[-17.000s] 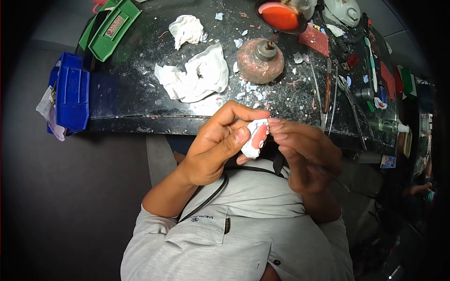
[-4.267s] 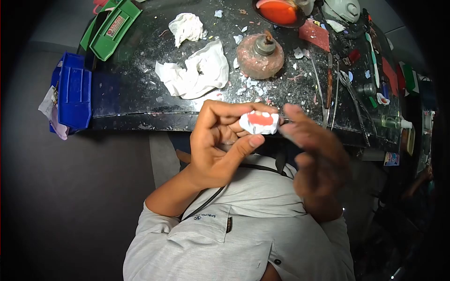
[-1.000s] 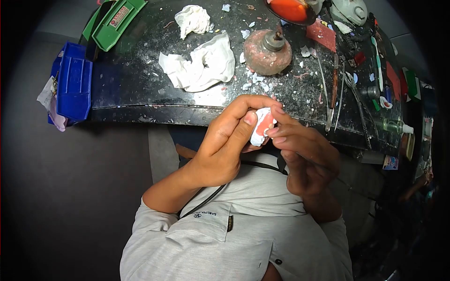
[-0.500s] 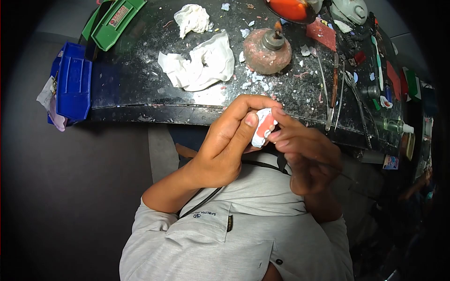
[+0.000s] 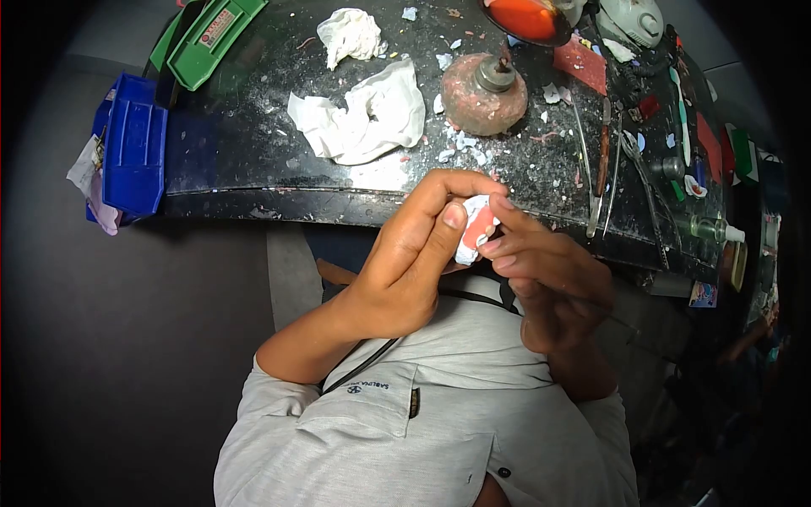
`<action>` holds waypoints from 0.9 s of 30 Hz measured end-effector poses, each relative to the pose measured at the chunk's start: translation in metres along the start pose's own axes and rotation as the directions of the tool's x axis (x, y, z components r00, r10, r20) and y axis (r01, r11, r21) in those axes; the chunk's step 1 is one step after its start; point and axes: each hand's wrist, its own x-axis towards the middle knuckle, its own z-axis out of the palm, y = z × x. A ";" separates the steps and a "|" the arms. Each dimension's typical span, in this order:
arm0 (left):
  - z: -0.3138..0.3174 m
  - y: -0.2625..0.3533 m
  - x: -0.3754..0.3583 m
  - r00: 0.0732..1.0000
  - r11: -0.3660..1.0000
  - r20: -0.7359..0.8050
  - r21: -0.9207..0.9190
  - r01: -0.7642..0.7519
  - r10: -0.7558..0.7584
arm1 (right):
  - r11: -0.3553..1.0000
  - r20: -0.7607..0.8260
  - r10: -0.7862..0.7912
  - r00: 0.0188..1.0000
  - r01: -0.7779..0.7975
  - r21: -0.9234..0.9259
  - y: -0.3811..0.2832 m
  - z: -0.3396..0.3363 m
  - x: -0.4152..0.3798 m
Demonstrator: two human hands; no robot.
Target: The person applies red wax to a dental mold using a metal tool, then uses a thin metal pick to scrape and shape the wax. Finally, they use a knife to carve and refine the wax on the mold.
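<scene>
Just over the near edge of the bench, my left hand (image 5: 414,245) grips a small white dental cast (image 5: 467,251), thumb on its near face and fingers curled round the far side. Pink wax (image 5: 481,226) covers part of the cast, with small pale teeth along its right side. My right hand (image 5: 557,275) is at that right side, its bent fingertips against the teeth and the cast's edge. Its palm is in shadow, and whether a thin tool lies in it I cannot make out.
Beyond my hands stands a round spirit lamp (image 5: 483,97) among plaster crumbs. Crumpled white tissue (image 5: 367,118) lies left of it. Metal tools (image 5: 601,169) and a pink wax sheet (image 5: 581,66) are on the right. Blue (image 5: 133,152) and green (image 5: 211,42) trays are at the left.
The orange flame at the lamp's wick looks much dimmer now. My right fingers have shifted very slightly at the cast; my left hand keeps its hold. The view has moved a touch.
</scene>
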 end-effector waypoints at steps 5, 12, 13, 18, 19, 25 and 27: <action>-0.001 0.004 -0.001 0.998 0.995 -0.006 0.073 0.069 -0.069 | 0.999 -0.052 0.042 0.998 -0.042 0.000 -0.001 0.000 0.001; -0.003 0.003 -0.003 0.997 0.996 -0.010 0.044 0.077 -0.076 | 0.999 -0.004 0.039 0.999 -0.039 0.018 0.003 -0.001 -0.003; -0.002 0.006 -0.003 0.995 0.995 -0.016 0.033 0.094 -0.093 | 0.998 -0.045 0.061 0.997 -0.060 0.008 0.003 -0.001 -0.003; -0.002 0.001 0.000 1.000 0.998 0.010 -0.056 -0.001 0.002 | 0.998 -0.001 0.041 0.999 -0.041 0.046 0.001 -0.001 -0.001; -0.002 0.002 0.000 0.999 0.996 0.009 -0.074 0.039 -0.039 | 0.996 -0.028 0.058 0.998 -0.056 0.067 0.001 -0.001 -0.001; -0.002 -0.002 0.001 0.993 0.958 0.057 -0.261 0.116 -0.105 | 1.000 -0.056 0.000 0.998 0.000 -0.002 0.003 0.003 0.000; -0.001 -0.003 0.001 0.994 0.950 0.034 -0.293 0.109 -0.104 | 1.000 -0.060 -0.022 0.998 0.021 -0.007 0.004 0.005 -0.001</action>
